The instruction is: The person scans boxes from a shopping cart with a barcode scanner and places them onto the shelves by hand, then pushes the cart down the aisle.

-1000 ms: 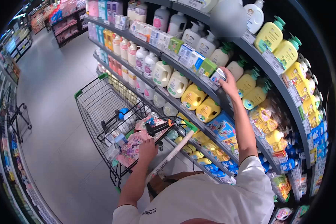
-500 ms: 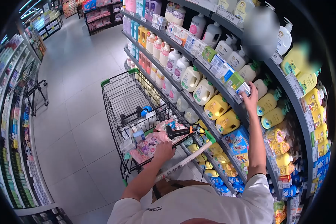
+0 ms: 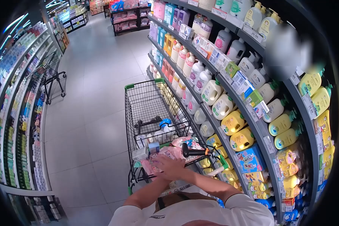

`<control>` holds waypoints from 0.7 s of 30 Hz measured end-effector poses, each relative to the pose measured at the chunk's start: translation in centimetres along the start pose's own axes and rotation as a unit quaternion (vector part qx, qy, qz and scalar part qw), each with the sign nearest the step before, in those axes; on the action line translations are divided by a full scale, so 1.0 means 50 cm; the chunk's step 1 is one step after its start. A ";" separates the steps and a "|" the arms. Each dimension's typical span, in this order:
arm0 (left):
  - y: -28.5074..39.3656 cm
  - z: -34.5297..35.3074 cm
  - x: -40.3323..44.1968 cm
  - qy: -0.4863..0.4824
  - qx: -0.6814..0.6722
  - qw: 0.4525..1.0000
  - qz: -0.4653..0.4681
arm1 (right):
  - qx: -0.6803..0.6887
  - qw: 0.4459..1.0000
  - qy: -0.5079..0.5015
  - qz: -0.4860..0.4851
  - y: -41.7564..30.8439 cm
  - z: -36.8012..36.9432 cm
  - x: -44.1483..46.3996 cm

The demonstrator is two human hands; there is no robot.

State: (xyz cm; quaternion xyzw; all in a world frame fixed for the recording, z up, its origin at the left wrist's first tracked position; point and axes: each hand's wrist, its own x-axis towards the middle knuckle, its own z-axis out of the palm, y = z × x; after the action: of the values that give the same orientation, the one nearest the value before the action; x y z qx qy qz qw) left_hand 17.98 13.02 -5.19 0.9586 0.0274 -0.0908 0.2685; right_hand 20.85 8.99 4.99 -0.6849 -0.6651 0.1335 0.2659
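Note:
Over the cart's rear basket, my right hand (image 3: 172,168) lies across my left hand (image 3: 161,176), with its fingers stretched out to the left over a pink patterned soft package (image 3: 166,154). The left hand's fingers are mostly hidden under the right one. A black handheld scanner (image 3: 194,151) with an orange part sits just right of my hands, near the cart's handle (image 3: 215,171). Left of the package are a white box (image 3: 140,153) and a small blue-and-white box (image 3: 153,147). I cannot make out whether either hand presses on the package.
The black wire shopping cart (image 3: 145,103) stands beside a curved shelf (image 3: 211,67) of pump bottles, yellow jugs (image 3: 242,138) and small boxes (image 3: 254,98). Another cart (image 3: 51,75) is by the left shelf (image 3: 17,109). Tiled floor (image 3: 79,150) runs between.
My right hand has left the small boxes on the shelf and come down to the cart, over my left hand. The view has shifted, so cart and shelves sit further right.

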 end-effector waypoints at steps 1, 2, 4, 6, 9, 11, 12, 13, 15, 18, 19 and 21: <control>0.004 0.002 0.001 -0.053 0.014 0.998 -0.031 | 0.002 1.000 -0.002 -0.006 0.014 0.038 0.008; 0.012 -0.002 -0.009 -0.051 0.011 0.998 -0.037 | 0.051 0.998 -0.048 0.001 0.030 0.072 0.010; 0.027 -0.011 -0.024 -0.103 -0.057 0.989 -0.086 | 0.099 0.990 -0.101 0.004 0.028 0.076 0.015; 0.032 -0.017 -0.038 -0.071 -0.049 0.994 -0.073 | 0.127 0.981 -0.074 0.128 0.025 0.068 0.000; 0.039 -0.008 -0.063 0.003 -0.030 0.999 -0.023 | 0.126 0.979 -0.045 0.155 0.050 0.101 -0.024; 0.047 0.004 -0.085 0.039 -0.045 0.998 -0.012 | 0.157 0.983 -0.022 0.096 0.069 0.104 -0.025; 0.051 0.009 -0.097 0.048 -0.058 0.997 -0.015 | 0.169 0.977 -0.044 0.121 0.076 0.101 -0.019; 0.057 0.015 -0.109 0.053 -0.073 0.996 -0.021 | 0.127 0.981 -0.058 0.135 0.084 0.106 -0.019; 0.066 0.024 -0.129 0.063 -0.093 0.994 -0.014 | 0.106 0.986 -0.011 0.127 0.120 0.133 -0.040; 0.067 0.045 -0.137 0.075 -0.128 0.989 -0.002 | 0.113 0.980 -0.008 0.162 0.098 0.125 -0.048; 0.072 0.054 -0.146 0.081 -0.147 0.986 0.001 | 0.111 0.981 -0.025 0.157 0.087 0.132 -0.057; 0.079 0.066 -0.161 0.106 -0.142 0.984 -0.002 | 0.109 0.982 -0.037 0.149 0.072 0.137 -0.058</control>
State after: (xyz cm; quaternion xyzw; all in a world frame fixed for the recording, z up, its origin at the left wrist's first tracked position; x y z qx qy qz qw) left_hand 9.97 7.88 -4.44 0.9149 0.0706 0.0152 0.3972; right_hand 19.97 7.53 -3.11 -0.7377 -0.5467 0.2685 0.2912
